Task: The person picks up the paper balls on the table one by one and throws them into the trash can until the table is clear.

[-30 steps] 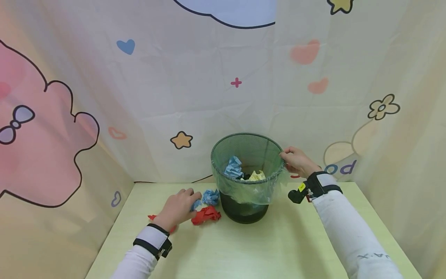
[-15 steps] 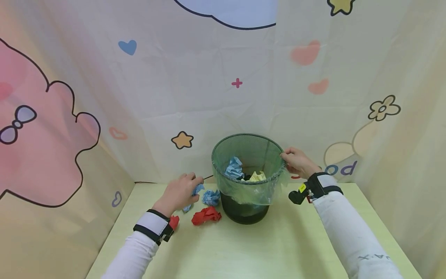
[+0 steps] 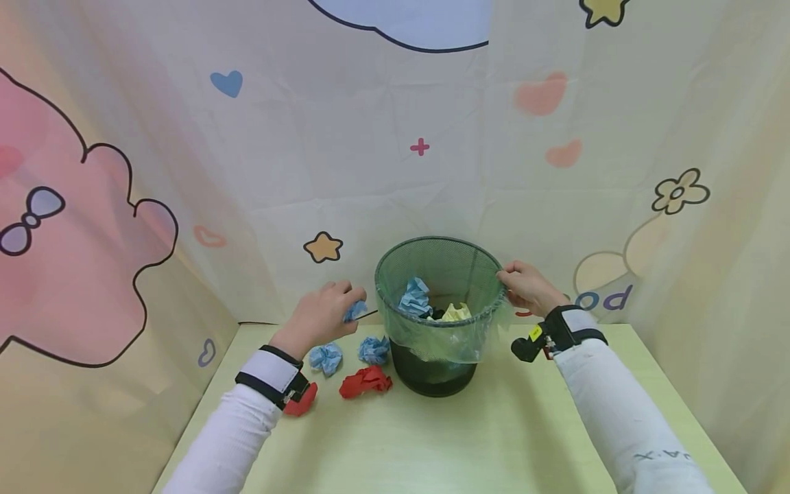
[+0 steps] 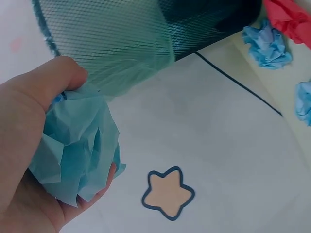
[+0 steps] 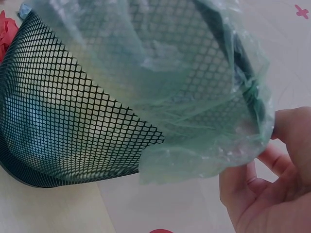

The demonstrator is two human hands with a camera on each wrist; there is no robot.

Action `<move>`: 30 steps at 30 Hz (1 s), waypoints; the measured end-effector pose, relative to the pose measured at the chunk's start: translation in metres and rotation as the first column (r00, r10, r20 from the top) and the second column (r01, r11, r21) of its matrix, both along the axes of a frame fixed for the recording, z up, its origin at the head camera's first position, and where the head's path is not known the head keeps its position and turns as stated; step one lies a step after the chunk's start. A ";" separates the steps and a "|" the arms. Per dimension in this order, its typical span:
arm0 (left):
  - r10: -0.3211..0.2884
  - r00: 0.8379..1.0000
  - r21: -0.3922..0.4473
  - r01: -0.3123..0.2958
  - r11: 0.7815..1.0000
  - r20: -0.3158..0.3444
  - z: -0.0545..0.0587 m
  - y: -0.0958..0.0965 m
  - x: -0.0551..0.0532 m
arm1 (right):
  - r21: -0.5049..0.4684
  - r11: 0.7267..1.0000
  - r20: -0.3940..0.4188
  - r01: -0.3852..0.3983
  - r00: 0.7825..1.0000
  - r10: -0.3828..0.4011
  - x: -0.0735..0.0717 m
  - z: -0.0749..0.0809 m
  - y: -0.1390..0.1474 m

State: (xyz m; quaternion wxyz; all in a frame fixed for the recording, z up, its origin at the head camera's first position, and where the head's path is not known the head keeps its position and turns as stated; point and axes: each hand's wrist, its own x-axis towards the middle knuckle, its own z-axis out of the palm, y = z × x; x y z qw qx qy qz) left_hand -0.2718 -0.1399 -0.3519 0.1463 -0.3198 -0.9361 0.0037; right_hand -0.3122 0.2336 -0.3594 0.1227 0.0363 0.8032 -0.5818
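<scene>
A crumpled blue paper ball (image 4: pixel 80 145) is gripped in my left hand (image 3: pixel 322 317), raised above the table just left of the bin. My right hand (image 3: pixel 529 287) pinches the right rim of a black mesh wastebasket (image 3: pixel 434 377), thumb at the inside edge. A thin green plastic liner (image 5: pixel 194 141) folds over that rim and hangs partway down the outside. Inside the basket lie a blue paper ball (image 3: pixel 415 296) and a pale yellow one (image 3: pixel 455 313).
On the table (image 3: pixel 395 446), left of the basket, sit two blue paper balls, one nearer (image 3: pixel 373 350) and one farther left (image 3: pixel 325 358). Red crumpled paper (image 3: pixel 365 381) lies before them, with another red piece (image 3: pixel 301 399) beside the left wrist. A printed curtain (image 3: pixel 345 171) stands close behind.
My left hand has picked up a blue paper ball and lifted it up and away from the table, uncovering another blue ball beneath. The right hand stays on the rim.
</scene>
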 end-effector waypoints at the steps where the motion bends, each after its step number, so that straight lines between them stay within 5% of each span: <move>1: -0.005 1.000 0.000 0.005 1.000 -0.006 0.002 0.001 0.000 | 0.001 1.000 0.002 -0.001 1.000 0.001 0.003 0.003 -0.001; 20: -0.088 0.995 0.001 0.088 0.996 -0.036 0.037 0.030 -0.012 | 0.009 1.000 0.003 0.016 1.000 -0.016 0.000 0.002 -0.001; 30: -0.100 0.995 -0.054 0.101 0.993 0.015 0.051 0.053 -0.017 | 0.033 0.999 0.011 -0.001 1.000 0.000 0.000 0.002 0.000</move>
